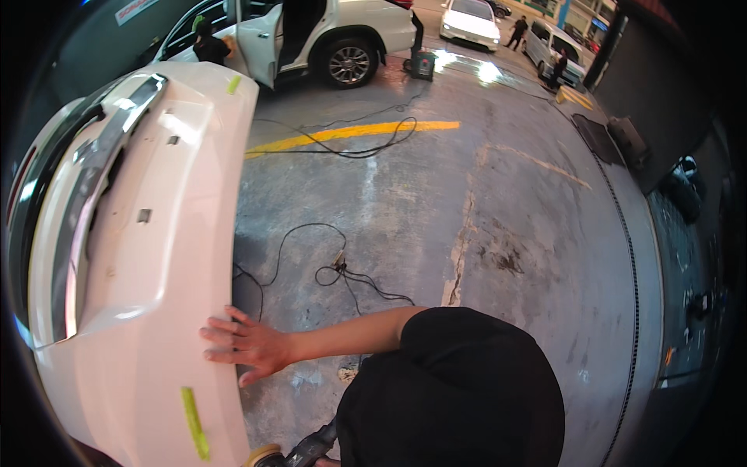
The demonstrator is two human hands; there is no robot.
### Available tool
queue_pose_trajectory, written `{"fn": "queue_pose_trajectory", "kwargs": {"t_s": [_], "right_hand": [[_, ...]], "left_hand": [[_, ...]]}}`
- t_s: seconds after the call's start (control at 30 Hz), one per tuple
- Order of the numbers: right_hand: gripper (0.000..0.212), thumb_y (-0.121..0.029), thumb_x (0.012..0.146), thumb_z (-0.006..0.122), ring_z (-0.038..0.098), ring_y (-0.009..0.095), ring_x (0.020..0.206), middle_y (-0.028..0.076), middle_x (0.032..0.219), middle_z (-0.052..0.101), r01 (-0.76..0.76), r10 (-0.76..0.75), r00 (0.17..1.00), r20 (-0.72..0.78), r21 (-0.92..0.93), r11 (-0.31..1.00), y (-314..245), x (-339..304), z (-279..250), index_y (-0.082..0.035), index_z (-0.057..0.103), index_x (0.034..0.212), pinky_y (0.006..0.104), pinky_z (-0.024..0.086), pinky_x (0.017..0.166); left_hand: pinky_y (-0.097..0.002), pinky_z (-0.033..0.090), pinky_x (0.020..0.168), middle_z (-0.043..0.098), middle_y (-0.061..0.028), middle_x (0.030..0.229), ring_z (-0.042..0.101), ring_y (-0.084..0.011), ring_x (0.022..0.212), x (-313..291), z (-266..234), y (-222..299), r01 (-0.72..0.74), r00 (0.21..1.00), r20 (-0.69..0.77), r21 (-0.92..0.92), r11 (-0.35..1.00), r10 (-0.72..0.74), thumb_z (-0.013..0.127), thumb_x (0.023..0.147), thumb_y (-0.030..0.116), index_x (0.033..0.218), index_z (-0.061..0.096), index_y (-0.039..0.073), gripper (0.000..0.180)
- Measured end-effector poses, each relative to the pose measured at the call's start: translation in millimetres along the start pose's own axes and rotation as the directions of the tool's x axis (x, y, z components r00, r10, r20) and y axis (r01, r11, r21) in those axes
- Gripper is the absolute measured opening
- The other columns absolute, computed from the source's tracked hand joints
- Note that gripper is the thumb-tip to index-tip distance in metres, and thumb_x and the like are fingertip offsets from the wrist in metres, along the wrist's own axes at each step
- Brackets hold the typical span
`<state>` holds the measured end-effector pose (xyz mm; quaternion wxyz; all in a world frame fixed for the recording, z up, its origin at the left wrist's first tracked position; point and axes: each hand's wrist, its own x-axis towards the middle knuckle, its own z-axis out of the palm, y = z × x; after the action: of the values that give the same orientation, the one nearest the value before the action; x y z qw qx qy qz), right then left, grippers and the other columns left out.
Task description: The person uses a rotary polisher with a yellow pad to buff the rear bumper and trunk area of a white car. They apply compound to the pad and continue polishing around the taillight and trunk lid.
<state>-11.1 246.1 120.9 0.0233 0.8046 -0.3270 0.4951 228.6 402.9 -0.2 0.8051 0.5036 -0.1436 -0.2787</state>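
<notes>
My right hand (253,345) lies on the edge of a large white car body panel (187,311), its fingers spread and stretched out. The bare forearm reaches across from a black sleeve. At the lower edge, a sliver of my left hand (327,462) shows, closed on the dark body of a polisher (313,447). The polisher's round yellowish pad (265,454) is beside the panel's lower edge; whether it touches cannot be told. Most of the left hand is cut off. A strip of yellow-green tape (195,424) sticks to the panel below my right hand.
Black cables (340,267) lie looped on the grey floor (405,202), more across a yellow line (350,133). Beyond stands a white car (334,31) with its door open and a person (208,47) beside it. A dark machine (421,65) stands near its rear wheel.
</notes>
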Motion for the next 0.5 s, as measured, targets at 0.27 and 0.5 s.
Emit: {"fn": "queue_pose_trajectory", "kwargs": {"t_s": [0.27, 0.5], "right_hand": [[0.08, -0.074, 0.104, 0.033, 0.03, 0.046, 0.155, 0.025, 0.166, 0.034, 0.229, -0.227, 0.95, -0.216, -0.016, 0.973, 0, 45, -67, -0.013, 0.049, 0.154, 0.0718, 0.012, 0.125], [0.083, -0.077, 0.096, 0.042, 0.041, 0.053, 0.141, 0.029, 0.145, 0.048, 0.332, -0.312, 0.837, -0.449, -0.034, 0.943, -13, 140, -122, -0.006, 0.055, 0.137, 0.0785, 0.014, 0.12]], "left_hand": [[-0.0527, 0.058, 0.094, 0.067, -0.01, 0.132, 0.069, -0.0293, 0.111, -77, 2, -25, 0.052, 0.995, 0.09, -0.001, 0.999, -0.051, 0.065, 0.086, 0.078, 0.15, 0.054, 0.01, 0.094], [-0.0537, 0.059, 0.092, 0.068, -0.0103, 0.131, 0.07, -0.0294, 0.109, -121, -22, -1, 0.05, 0.997, 0.054, -0.029, 0.998, -0.048, 0.066, 0.085, 0.078, 0.15, 0.054, 0.009, 0.096]]}}
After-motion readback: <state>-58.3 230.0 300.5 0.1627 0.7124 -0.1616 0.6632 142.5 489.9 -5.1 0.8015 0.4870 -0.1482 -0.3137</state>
